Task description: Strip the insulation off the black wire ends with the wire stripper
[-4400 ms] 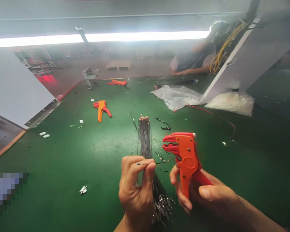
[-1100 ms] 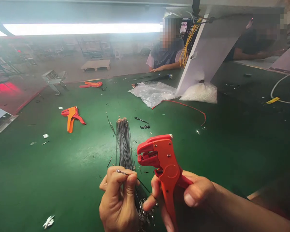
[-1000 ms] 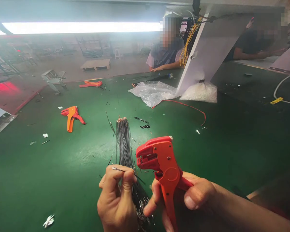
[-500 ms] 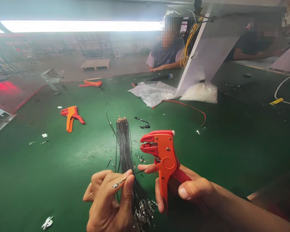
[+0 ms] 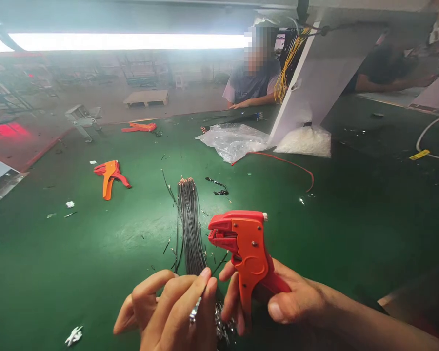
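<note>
Green bench (image 5: 95,258) bears a long bundle of thin black wires (image 5: 189,224), copper tips (image 5: 187,182) apparently all bared; orange-and-red plastic wire stripper (image 5: 254,243) gripped in right hand (image 5: 296,295), left hand (image 5: 171,312) pinching one silver-terminalled black wire (image 5: 221,261) near the bundle, far end seemingly unstripped.

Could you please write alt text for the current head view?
A person's left grip pinches a metal-tipped wire; the right grip holds a red and orange tool. A bundle of dark wires lies on the green table, a similar tool farther left.
</note>
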The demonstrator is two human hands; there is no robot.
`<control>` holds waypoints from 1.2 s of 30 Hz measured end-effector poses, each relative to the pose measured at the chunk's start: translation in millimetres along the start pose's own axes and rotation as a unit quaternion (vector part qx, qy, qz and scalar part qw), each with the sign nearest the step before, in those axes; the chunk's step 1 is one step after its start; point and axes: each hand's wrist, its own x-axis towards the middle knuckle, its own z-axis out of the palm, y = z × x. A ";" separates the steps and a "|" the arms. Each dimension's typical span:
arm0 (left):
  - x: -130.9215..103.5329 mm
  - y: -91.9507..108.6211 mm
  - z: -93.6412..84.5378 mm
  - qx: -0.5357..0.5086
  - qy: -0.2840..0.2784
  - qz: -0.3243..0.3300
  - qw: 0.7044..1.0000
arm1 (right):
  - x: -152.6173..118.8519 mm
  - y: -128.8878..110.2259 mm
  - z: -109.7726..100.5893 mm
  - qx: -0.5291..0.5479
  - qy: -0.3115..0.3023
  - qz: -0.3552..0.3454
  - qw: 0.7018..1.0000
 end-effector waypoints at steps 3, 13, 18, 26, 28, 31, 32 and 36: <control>-8.5 -5.4 -2.3 0.010 -0.048 0.038 0.998 | 2.4 1.5 1.8 0.007 0.005 0.014 1.000; -3.2 1.3 1.0 -0.007 -0.017 0.057 0.998 | 4.8 0.8 4.1 -0.041 0.012 0.019 0.999; -3.1 4.5 2.6 -0.006 -0.006 0.049 0.999 | 3.4 0.5 6.0 -0.028 0.037 0.053 0.998; -6.9 4.7 4.5 0.004 0.000 0.056 0.998 | 3.9 4.7 5.1 -0.022 0.043 0.056 0.997; -5.6 6.3 5.2 0.012 0.005 0.063 0.998 | 3.7 5.5 4.9 -0.018 0.040 0.058 0.997; -2.4 9.4 6.7 0.026 0.010 0.072 0.997 | 2.9 5.7 4.3 -0.018 0.036 0.063 0.997; -1.3 10.4 7.3 0.029 0.010 0.075 0.997 | 2.5 5.8 3.8 -0.016 0.038 0.064 0.997; 1.9 12.9 8.6 0.034 0.012 0.087 0.996 | 0.6 7.5 0.1 -0.026 0.038 0.066 0.997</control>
